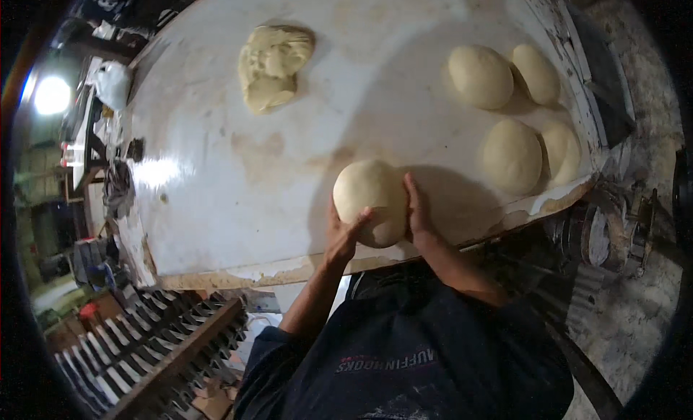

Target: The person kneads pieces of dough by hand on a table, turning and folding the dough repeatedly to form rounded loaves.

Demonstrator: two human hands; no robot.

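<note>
A smooth, round ball of dough (369, 193) sits near the front edge of the white worktable, between my two hands. My left hand (342, 229) cups its left side, the thumb lying across the near face of the dough. On the other side my right hand (419, 211) presses against it with the fingers pointing away from me. The undersides of both hands are partly hidden by the dough. Farther off to the left lies a rough, unshaped lump of dough (261, 70), flat and creased.
Several smooth dough balls rest at the table's right end, among them a far one (481, 76) and a near one (512, 156). The worktable (238, 196) has a worn front edge. A rack of metal slats (137, 340) stands at lower left, machinery (599, 236) at right.
</note>
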